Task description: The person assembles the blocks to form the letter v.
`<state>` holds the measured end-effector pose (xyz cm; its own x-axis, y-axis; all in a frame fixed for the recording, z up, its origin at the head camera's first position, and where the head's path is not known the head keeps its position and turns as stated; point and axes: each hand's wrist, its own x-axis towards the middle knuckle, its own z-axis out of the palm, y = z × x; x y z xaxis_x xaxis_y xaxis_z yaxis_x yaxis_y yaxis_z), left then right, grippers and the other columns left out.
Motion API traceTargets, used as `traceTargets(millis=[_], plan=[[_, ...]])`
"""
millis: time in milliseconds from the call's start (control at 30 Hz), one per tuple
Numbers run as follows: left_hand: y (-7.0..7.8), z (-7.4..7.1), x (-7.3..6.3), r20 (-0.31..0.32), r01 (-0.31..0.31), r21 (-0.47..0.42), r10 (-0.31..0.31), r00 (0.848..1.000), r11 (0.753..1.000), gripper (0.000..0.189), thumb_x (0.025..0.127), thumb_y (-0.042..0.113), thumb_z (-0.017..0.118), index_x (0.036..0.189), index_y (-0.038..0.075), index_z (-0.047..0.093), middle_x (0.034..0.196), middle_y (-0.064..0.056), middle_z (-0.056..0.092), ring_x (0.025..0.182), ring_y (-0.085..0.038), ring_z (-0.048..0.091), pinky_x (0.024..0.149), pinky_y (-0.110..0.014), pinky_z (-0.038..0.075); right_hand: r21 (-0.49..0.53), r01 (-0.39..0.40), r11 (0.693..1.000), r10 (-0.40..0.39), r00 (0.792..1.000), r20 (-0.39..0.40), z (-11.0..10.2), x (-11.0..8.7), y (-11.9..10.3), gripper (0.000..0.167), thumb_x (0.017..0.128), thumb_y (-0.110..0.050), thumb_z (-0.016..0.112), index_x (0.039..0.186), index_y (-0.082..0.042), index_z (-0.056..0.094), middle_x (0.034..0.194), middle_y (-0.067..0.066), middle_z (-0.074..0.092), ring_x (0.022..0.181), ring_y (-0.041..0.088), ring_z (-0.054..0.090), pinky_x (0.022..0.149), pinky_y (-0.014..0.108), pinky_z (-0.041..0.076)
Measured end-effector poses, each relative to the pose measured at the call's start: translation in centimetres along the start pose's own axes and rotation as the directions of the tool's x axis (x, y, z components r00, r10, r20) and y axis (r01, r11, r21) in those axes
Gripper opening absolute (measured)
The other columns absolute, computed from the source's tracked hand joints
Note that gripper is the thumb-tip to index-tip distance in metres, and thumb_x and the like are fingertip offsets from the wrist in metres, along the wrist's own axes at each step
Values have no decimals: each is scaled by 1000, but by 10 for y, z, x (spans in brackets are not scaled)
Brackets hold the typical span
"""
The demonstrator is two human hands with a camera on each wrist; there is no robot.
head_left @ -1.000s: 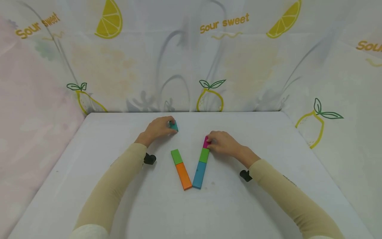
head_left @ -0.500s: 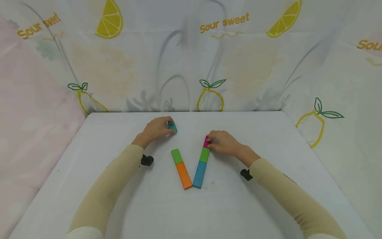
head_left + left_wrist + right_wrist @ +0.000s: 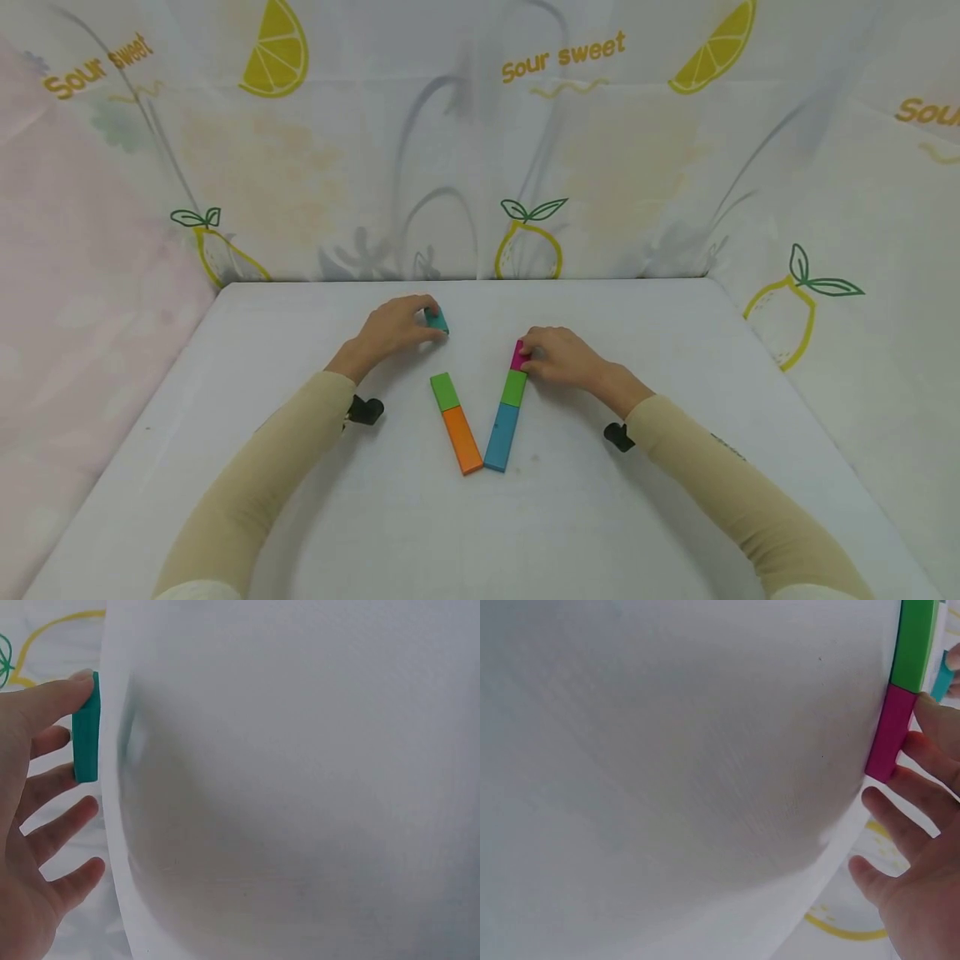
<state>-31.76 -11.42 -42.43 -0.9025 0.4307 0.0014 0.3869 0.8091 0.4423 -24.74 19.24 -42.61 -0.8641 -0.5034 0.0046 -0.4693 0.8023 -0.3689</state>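
Between thumb and fingertips, my left hand (image 3: 393, 327) pinches a teal block (image 3: 86, 735) by its ends, beyond the left row of blocks. My right hand (image 3: 566, 358) pinches a magenta block (image 3: 891, 733) at the far end of the right row. That block's near end touches a green block (image 3: 513, 388), which in turn meets a longer blue block (image 3: 502, 438). In the left row, another green block (image 3: 445, 392) lies end to end with a long orange block (image 3: 462, 442). The two rows form a V, their near ends touching or almost touching.
A white table (image 3: 480, 542) lies under the blocks. Behind it hangs a cloth backdrop (image 3: 360, 167) printed with lemons, which also runs along both sides. A black wrist camera (image 3: 366, 410) sits under the left sleeve, another black camera (image 3: 618, 437) under the right.
My left forearm has shifted slightly left and toward me, while the teal block stays almost in place in my fingers. The right hand and the rows of blocks look unchanged.
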Motion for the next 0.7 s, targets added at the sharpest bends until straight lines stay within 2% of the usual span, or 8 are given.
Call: traceTargets(millis=[100, 367, 700], plan=[[2, -2, -2, -11, -13, 7, 13, 1000, 1000, 38, 87, 47, 72, 115, 22, 63, 124, 0, 66, 102, -23, 58, 91, -45, 50, -9, -5, 1000, 5, 1000, 5, 0, 1, 0, 19, 90, -17, 71, 106, -7, 74, 104, 4, 69, 94, 18, 63, 93, 39, 54], [2, -4, -10, -18, -16, 28, 17, 1000, 999, 38, 86, 48, 72, 114, 23, 64, 123, -2, 67, 113, -26, 62, 91, -47, 52, -12, -27, 1000, 27, 999, 17, 0, 2, 0, 19, 91, -19, 70, 106, -8, 74, 104, 3, 69, 94, 18, 62, 93, 38, 53], [0, 0, -23, -17, -27, 55, 28, 999, 998, 39, 87, 48, 72, 115, 22, 65, 120, 0, 68, 99, -21, 61, 87, -44, 52, -21, -31, 999, 31, 999, 19, 0, 2, 0, 19, 91, -19, 70, 106, -8, 74, 103, 3, 69, 92, 17, 61, 92, 38, 54]])
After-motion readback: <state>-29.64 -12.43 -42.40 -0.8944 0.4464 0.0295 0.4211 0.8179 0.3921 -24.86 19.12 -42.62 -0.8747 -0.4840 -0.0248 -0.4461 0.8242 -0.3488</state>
